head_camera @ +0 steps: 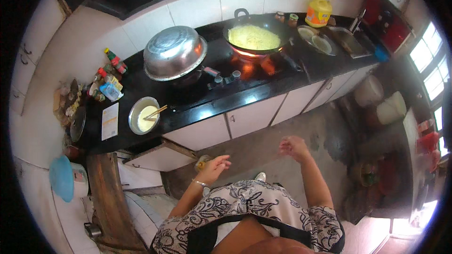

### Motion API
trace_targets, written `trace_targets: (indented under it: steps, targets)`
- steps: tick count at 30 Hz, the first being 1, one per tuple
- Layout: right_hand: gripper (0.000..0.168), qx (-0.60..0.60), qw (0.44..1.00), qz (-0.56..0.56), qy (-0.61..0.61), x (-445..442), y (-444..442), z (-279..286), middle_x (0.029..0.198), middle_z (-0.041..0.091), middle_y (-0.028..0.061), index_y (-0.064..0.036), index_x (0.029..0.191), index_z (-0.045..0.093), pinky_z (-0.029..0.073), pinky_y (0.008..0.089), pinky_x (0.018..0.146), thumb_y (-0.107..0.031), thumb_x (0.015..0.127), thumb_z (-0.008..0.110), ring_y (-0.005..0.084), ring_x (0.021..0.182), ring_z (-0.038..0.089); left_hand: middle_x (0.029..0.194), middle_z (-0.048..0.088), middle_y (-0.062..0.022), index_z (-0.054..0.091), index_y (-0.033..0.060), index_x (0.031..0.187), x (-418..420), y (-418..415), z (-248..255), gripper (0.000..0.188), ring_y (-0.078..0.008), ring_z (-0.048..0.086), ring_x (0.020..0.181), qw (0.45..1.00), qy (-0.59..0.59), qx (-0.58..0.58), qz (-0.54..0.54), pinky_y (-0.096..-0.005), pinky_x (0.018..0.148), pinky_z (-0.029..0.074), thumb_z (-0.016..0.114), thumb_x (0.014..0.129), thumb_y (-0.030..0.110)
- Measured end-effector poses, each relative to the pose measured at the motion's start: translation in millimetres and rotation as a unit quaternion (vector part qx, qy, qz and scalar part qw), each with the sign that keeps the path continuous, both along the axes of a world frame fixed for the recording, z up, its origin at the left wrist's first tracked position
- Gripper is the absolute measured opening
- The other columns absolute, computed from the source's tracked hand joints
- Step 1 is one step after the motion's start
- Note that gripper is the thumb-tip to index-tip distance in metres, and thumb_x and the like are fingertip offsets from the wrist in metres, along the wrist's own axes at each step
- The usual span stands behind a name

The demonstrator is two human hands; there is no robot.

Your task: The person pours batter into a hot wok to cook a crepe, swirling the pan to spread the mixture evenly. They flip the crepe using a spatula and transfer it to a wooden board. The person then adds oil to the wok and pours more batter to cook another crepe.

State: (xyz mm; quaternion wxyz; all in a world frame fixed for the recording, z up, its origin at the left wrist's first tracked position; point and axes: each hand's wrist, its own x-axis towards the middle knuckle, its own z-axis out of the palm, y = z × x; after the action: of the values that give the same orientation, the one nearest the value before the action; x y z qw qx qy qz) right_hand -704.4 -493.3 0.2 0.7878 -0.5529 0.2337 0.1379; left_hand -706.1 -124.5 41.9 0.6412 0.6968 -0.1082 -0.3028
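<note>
My left hand [214, 168] is held in front of my body with loosely bent fingers, and nothing is in it. Above the floor on the other side hovers my right hand [293, 147], its fingers curled; whether they are fully closed is blurred. Beyond them, a black wok [286, 30] with a yellowish shredded food [252, 37] inside stands over a lit gas burner [248, 53]. A large upturned metal basin [173, 51] covers the neighbouring burner. Nearer the left, a metal bowl [132, 120] contains pale yellow liquid [145, 121] with wooden chopsticks [155, 112] leaning in it.
Seasoning bottles [112, 64] line the counter's left end beside a printed sheet [110, 121]. At right are a glass plate [326, 46], small jars [293, 19] and a yellow oil jug [317, 12]. A lower cabinet door [162, 158] juts out. Buckets [390, 107] stand at right.
</note>
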Motion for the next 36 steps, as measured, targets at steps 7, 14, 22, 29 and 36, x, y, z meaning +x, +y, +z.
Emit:
trace_targets:
  steps: [7,14,22,29,36]
  targets:
    - [0.044,0.159,0.983,-0.03,-0.091,104,-100,91,0.099,0.057,0.0153,0.001,0.11,0.046,0.05,0.039,0.074,-0.038,0.092,0.039,0.0245,0.091,0.057,0.116,0.053,-0.0124,0.04,0.0044,0.127,72,-125,33,0.039,-0.0178,0.052,0.104,0.997,-0.019,-0.025,-0.07,-0.031,0.089,0.042,0.041,0.093,0.023]
    - [0.047,0.253,0.963,0.075,-0.06,216,-105,131,0.102,0.058,0.0178,0.003,0.107,0.048,0.05,0.0405,0.077,-0.04,0.092,0.038,0.0258,0.091,0.059,0.117,0.052,-0.0121,0.038,0.0054,0.127,185,-220,60,0.049,-0.0221,0.051,0.107,0.983,0.078,-0.151,0.069,-0.0387,0.088,0.043,0.039,0.092,0.039]
    - [0.014,0.312,0.935,0.146,0.083,287,-91,145,0.067,0.049,0.0009,-0.004,0.085,0.05,0.033,0.0161,0.035,-0.017,0.087,0.045,0.005,0.048,0.042,0.085,0.055,-0.0082,0.05,0.0089,0.1,297,-313,56,0.033,-0.0249,0.059,0.079,0.827,0.317,-0.462,0.051,-0.0463,0.073,0.052,0.04,0.091,0.039]
    - [0.006,0.188,0.971,0.147,0.031,274,-96,180,0.06,0.044,-0.0013,-0.011,0.085,0.046,0.028,0.0172,0.031,-0.012,0.083,0.051,0.0045,0.042,0.039,0.075,0.052,-0.0089,0.05,0.0065,0.097,299,-346,81,0.025,-0.023,0.058,0.059,0.853,0.263,-0.444,0.076,-0.0366,0.051,0.053,0.043,0.089,0.029]
    - [0.03,-0.039,0.983,0.179,0.02,106,-149,256,0.059,0.044,0.0002,-0.008,0.108,0.044,0.028,0.0221,0.033,-0.01,0.079,0.051,0.0072,0.041,0.04,0.087,0.057,-0.0053,0.047,0.0114,0.101,127,-374,150,0.021,-0.0113,0.056,0.072,0.877,0.178,-0.446,-0.014,-0.0264,0.062,0.046,0.044,0.091,0.029]
